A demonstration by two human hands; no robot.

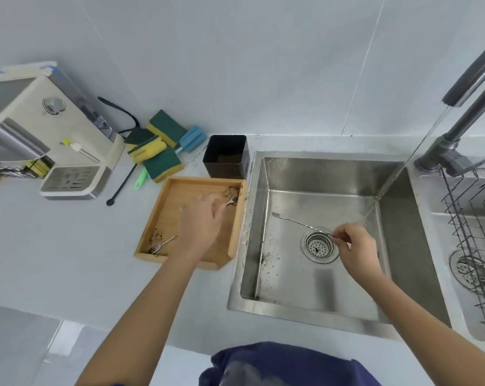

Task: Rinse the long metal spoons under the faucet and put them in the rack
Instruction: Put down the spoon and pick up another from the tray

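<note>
Progress w/ rinsing, seen from head cam: early stage, judging by rack [471, 207] at far right, whose visible wires are carrying no utensils. Right hand [357, 246] is pinching one end of a long thin twisted-stem utensil [300, 223] btwn thumb and fingertips, holding it over sink [330, 160] just above drain strainer [319, 244]; its far end is showing small prongs, so it is looking more like a fork tip than a spoon bowl, though too small to be sure. Faucet [475, 79] is running: a thin stream is falling toward back right corner of basin, and held utensil is sitting apart from that stream, so this piece is prob. not yet being rinsed, or is only just heading there. Left hand [201, 221] is reaching into wooden tray [234, 240] on counter left of sink, fingers curled down over handle of a second utensil [231, 201] near tray's back right corner; whether it is actually gripping that handle cannot be told, since hand is covering it. Third utensil [163, 243] is lying untouched at tray's front left, among dark crumbs. Dark specks are also lying on sink floor at front left.

Remaining, as a judgement: moving held piece under water, racking it, then repeating for both tray pieces. Roughly nothing is finished yet; one of three visible items is in process
</note>
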